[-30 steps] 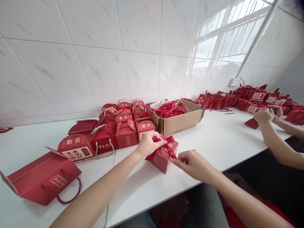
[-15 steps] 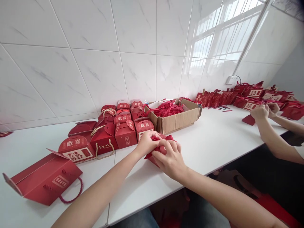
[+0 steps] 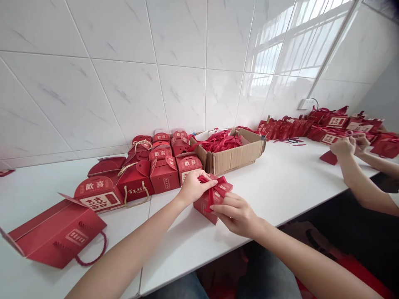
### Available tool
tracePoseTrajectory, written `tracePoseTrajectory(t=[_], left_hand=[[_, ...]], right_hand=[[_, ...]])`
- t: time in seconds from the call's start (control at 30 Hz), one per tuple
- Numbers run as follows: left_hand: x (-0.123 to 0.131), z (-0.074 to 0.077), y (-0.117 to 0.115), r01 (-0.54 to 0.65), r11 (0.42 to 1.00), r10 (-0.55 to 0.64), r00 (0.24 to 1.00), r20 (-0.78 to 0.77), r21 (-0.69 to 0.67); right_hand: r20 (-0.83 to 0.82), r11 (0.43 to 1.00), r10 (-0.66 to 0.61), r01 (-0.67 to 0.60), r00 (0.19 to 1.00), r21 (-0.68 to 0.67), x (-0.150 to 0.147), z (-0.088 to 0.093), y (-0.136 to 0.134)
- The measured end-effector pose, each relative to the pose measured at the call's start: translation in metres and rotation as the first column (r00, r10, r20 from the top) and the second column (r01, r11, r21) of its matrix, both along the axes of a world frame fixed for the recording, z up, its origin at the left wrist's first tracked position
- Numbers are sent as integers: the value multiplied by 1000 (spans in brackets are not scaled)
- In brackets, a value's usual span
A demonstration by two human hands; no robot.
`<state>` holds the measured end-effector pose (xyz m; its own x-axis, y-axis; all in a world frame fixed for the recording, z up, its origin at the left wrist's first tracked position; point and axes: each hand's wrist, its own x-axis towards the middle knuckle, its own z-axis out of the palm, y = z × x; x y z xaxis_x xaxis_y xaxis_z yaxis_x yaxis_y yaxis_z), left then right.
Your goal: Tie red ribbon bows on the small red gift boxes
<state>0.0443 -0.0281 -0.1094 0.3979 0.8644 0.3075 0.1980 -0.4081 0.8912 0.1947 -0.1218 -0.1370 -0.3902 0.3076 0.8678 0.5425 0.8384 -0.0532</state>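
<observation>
A small red gift box [image 3: 204, 204] with pale printing stands on the white table in front of me. A red ribbon [image 3: 211, 197] is looped into a bow on its top. My left hand [image 3: 195, 187] pinches the bow's left side between thumb and fingers. Lower on the near side, my right hand [image 3: 237, 214] grips a hanging tail of the same ribbon between thumb and forefinger. Part of the bow is hidden behind my left fingers.
Behind my hands stands a cardboard box [image 3: 235, 159] full of red ribbons. Several red gift boxes [image 3: 164, 178] are grouped left of it. An opened red box [image 3: 59, 232] with a rope handle lies at far left. A co-worker's hands [image 3: 346, 145] work at right, before more red boxes.
My right hand has moved down and toward me, drawing the ribbon tail down the box's near side. More of the box and bow now shows. My left hand stays nearly in place.
</observation>
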Motion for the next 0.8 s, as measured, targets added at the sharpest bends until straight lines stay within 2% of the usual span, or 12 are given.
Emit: tracePoseTrajectory(t=[0.17,0.27,0.33,0.37,0.43,0.5,0.57,0.63,0.73,0.8], left_hand=[[0,-2,-1,9,1000,-9,1000,-26,25],[0,-1,-1,3,1000,-3,1000,-17,24],[-1,0,-1,8,1000,-8,1000,-1,-4],[-1,0,-1,14,1000,-14,1000,4,-23],[-2,1,-1,29,998,-28,1000,11,-57],[-2,2,-1,33,997,-32,999,20,-70],[-2,2,-1,30,997,-29,999,23,-72],[-2,1,-1,23,997,-22,1000,14,-75],[-3,1,-2,17,997,-17,1000,-1,-81],[-3,2,-2,23,996,-23,1000,-3,-87]], right_hand=[[-89,996,-28,21,996,-85,-16,-5,-10],[-53,999,-3,1,999,-53,-16,-1,-16],[-93,998,-54,51,994,-37,-9,7,-15],[-156,992,-119,110,981,-62,-3,12,-12],[-270,955,-268,217,925,-202,10,21,-1],[-245,897,-339,234,908,-374,24,28,14],[-122,832,-275,173,954,-527,37,33,28],[-35,762,-139,85,990,-642,47,35,39],[-2,701,-17,10,1000,-713,53,35,49],[5,686,-22,19,1000,-727,53,34,53]])
